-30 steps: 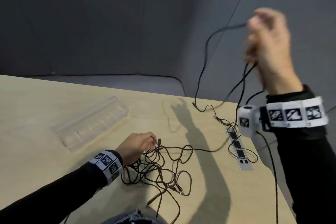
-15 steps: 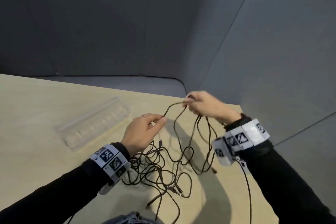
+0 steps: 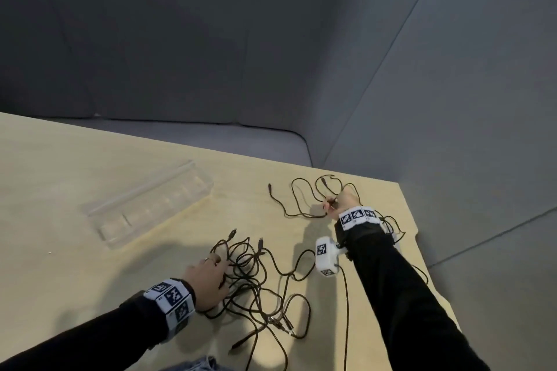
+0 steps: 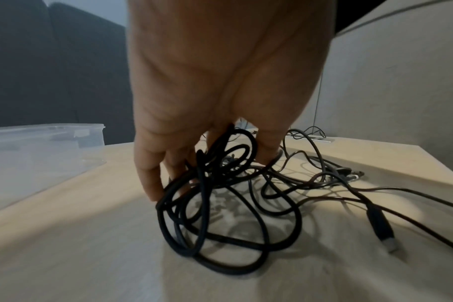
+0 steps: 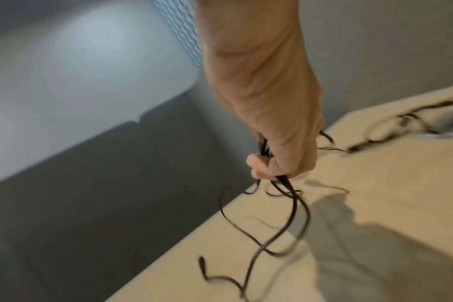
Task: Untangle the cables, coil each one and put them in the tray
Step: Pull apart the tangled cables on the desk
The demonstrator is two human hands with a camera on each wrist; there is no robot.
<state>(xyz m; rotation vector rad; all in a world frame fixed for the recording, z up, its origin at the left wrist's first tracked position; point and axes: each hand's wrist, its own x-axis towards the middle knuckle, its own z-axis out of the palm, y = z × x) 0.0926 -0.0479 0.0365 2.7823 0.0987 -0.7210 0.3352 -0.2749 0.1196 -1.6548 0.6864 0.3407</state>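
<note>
Your counter (image 3: 75, 190) is a pale wood surface with a cut corner at its far right. On it lies 1 clear plastic tray (image 3: 150, 208), far left. Near you sits a tangled heap of black cables (image 3: 256, 274). 1 separate black cable (image 3: 301, 199) snakes loose toward the far right, well apart from the tray.
</note>
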